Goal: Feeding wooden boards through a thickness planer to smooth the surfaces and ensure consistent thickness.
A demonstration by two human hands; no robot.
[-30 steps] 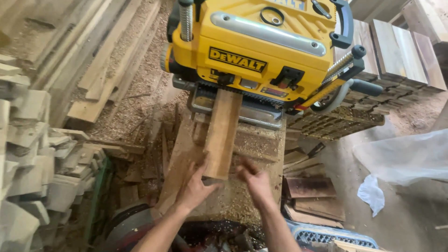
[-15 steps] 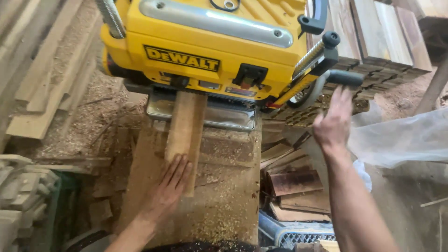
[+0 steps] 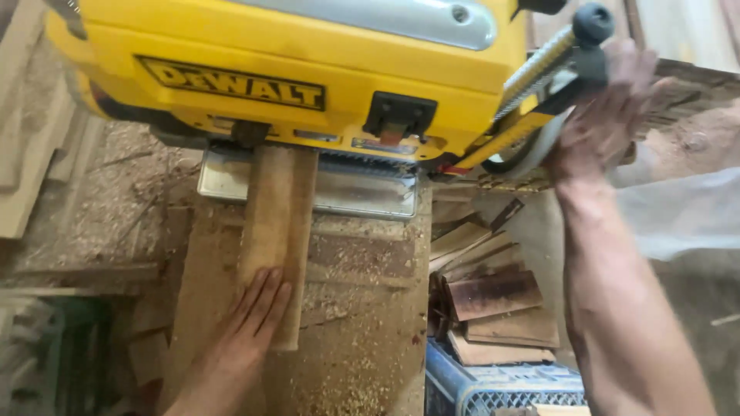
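Landmark: the yellow planer (image 3: 308, 69) fills the top of the view; every place below is given relative to it.

Board: 1 narrow wooden board (image 3: 274, 231) lies flat in front of the planer, on the steel infeed plate (image 3: 362, 192) and the sawdust-covered wooden bench (image 3: 362, 308); its far end is already under the planer mouth, probably so the rollers can take it straight.

Left hand: the left hand (image 3: 250, 323) lies flat on the near end of the board, fingers stretched and close together, nothing gripped; I judge that the open palm presses the board down and forward while the fingers stay away from the mouth.

Right hand: the right hand (image 3: 605, 115) is at the right side of the planer, on or around the black crank handle (image 3: 590, 31); it is blurred, so I cannot tell how far it is closed.

Offcuts: dark short wood pieces (image 3: 493, 300) are stacked to the lower right of the planer, beside the bench; a blue plastic crate (image 3: 501, 389) stands under them.

Left of planer: pale planks (image 3: 31, 154) lie there.
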